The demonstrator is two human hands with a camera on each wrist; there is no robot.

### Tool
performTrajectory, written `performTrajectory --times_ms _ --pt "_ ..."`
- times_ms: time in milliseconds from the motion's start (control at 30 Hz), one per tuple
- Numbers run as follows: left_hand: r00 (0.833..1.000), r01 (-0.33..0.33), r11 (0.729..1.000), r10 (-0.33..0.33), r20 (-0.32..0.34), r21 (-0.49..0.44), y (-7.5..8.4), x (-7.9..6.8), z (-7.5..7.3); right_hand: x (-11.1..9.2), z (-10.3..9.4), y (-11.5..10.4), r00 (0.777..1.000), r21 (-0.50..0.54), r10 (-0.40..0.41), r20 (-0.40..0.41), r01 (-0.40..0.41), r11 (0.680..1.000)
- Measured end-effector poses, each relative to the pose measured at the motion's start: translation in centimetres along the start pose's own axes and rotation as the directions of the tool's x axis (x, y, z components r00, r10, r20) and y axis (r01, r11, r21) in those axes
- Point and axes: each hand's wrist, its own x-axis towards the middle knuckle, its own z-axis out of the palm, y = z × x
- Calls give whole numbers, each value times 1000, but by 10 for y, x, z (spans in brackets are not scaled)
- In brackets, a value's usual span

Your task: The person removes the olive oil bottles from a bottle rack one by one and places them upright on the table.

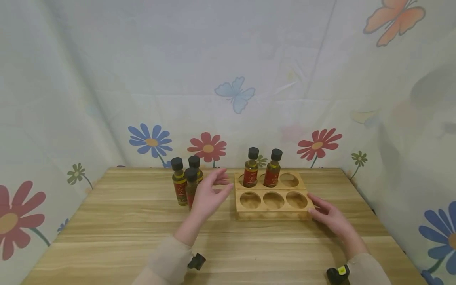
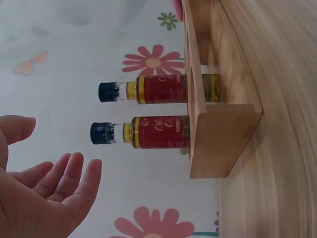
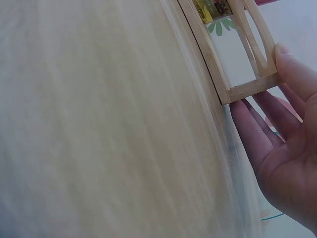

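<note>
A stepped wooden bottle rack [image 1: 272, 215] with two rows of round holes stands on the table. Two small glass bottles with black caps and red labels, one at the back left [image 1: 250, 174] and one at the back middle [image 1: 272, 174], sit upright in its rear row. My right hand [image 1: 333, 217] holds the rack's right end, the thumb at the upper edge and fingers against the side panel [image 3: 255, 88]. Between the rack and three similar bottles [image 1: 180, 186] on the left, my left hand [image 1: 210, 194] hovers, fingers loosely spread, holding nothing. It partly covers the nearest bottle [image 1: 191, 188].
The wood-grain table [image 1: 117, 229] reaches back to a pale curtain [image 1: 178, 79] printed with flowers and butterflies, which also hangs along both sides. The front row of holes [image 1: 273, 200] and the back right hole [image 1: 289, 180] hold no bottles.
</note>
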Motion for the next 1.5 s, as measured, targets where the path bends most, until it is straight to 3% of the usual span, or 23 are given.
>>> performTrajectory --times_ms 467,733,1100,1500 --pt "998 28 998 -31 58 48 -14 24 33 1 0 2 1000 -8 -23 -3 23 1000" --pt "996 80 997 -81 38 15 -20 43 45 0 -1 3 1000 -2 -25 -2 25 1000" --pt "995 95 995 -95 7 14 -28 66 61 0 0 2 999 6 -39 2 39 999" --pt "984 179 976 -175 37 -125 -35 86 68 0 -1 1 998 29 -60 8 60 998"
